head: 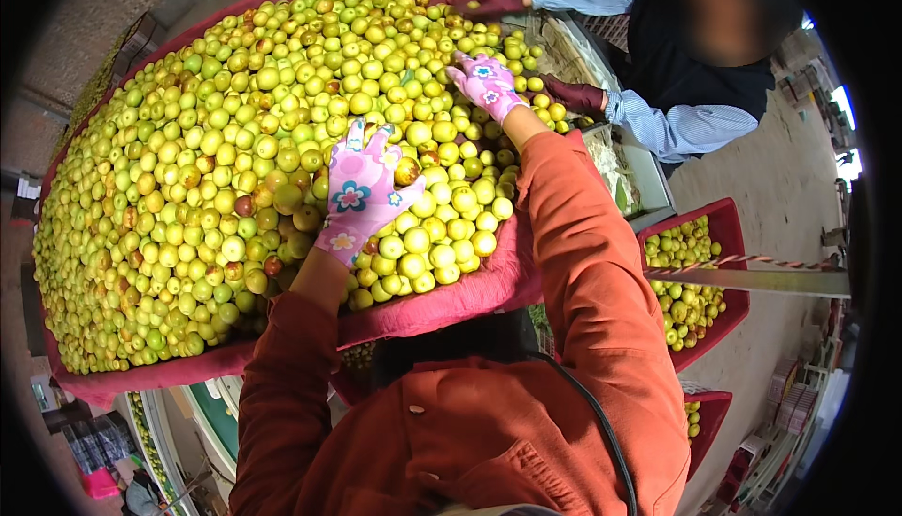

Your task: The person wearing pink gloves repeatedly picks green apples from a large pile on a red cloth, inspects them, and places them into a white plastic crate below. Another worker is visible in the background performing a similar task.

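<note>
A wide heap of yellow-green jujube-like fruits (232,128), a few with reddish-brown patches, fills a table edged with red cloth (451,311). My left hand (366,188), in a pink flowered glove, rests on the heap near its front edge with fingers spread, beside a brown-blotched fruit (407,171) near the thumb. Farther right and back, my right hand (486,84), in a matching glove, lies over the fruits by the heap's right end, fingers somewhat apart. What lies under either palm is hidden.
Across the right end, a co-worker's maroon-gloved hands (574,93) touch the fruits, close to my right hand. A metal-edged tray (652,195) adjoins the table. Red-lined crates of fruit (736,290) stand at right, crossed by a metal bar (775,280) with twisted cord.
</note>
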Demonstrator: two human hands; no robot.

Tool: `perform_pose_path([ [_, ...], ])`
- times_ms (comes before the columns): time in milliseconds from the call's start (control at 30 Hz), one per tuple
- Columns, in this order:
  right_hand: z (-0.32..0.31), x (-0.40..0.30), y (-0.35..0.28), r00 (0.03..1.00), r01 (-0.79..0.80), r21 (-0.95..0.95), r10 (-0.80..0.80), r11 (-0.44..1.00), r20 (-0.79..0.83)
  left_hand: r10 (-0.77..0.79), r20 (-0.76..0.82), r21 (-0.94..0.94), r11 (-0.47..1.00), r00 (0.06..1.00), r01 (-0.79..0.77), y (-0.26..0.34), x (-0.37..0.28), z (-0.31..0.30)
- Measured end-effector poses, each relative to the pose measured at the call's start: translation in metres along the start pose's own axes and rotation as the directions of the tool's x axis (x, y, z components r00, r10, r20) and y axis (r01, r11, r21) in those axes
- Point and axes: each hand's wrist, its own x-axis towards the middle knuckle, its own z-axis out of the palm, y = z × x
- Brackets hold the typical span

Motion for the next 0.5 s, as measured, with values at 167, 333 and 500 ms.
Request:
perform_pose_path([
  [167, 0.026, 0.040, -0.030, 0.997, -0.012, 0.196, -0.003, 0.980, 0.076, 0.009, 0.026, -0.009, 1.000, 1.000, -0.009, 0.002, 0.003, -0.005],
  [333, 0.021, 0.014, -0.064, 0.975, 0.209, 0.157, -0.218, 0.965, 0.046, -0.008, 0.039, -0.066, 0.998, 0.999, 0.010, 0.002, 0.004, -0.008],
  [500, 0.023, -0.032, -0.053, 0.909, 0.414, 0.092, -0.417, 0.905, 0.007, -0.007, 0.055, -0.040, 0.999, 0.998, 0.009, 0.002, 0.004, -0.009],
])
